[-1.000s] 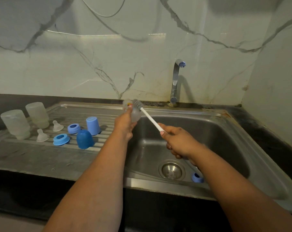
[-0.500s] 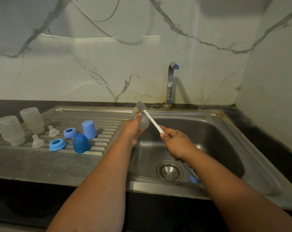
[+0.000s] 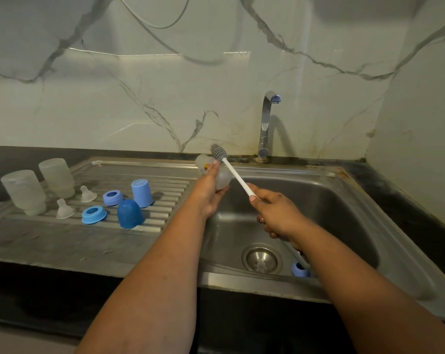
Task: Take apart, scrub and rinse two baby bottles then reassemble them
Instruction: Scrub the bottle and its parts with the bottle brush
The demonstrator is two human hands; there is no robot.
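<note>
While brush (image 3: 231,172) and bottle (image 3: 211,172) hang over the sink's left rim, little differs from a second ago: same lift above the basin, same slant of the white stem, bristles clear of the bottle and poking up past it toward the wall. Only a small shift of view, by the look of it. Suggests a pause between strokes, or a check of the bottle, with scrubbing probably unfinished.

Nearest, down in the sink (image 3: 344,221), a small blue ring (image 3: 300,270) beside the drain (image 3: 261,259). Above that, right hand (image 3: 277,215) closed round the brush's stem, thumb laid along it. A little farther, left hand (image 3: 208,192) wrapped round the clear bottle, thumb pressed on its side, bottle lying tilted.

Off to the left on the drainboard (image 3: 63,241): two caps (image 3: 136,203), two blue rings (image 3: 102,206), two teats (image 3: 76,203), then two upturned bottles (image 3: 37,187). Farthest, the tap (image 3: 267,123), no water visible.
</note>
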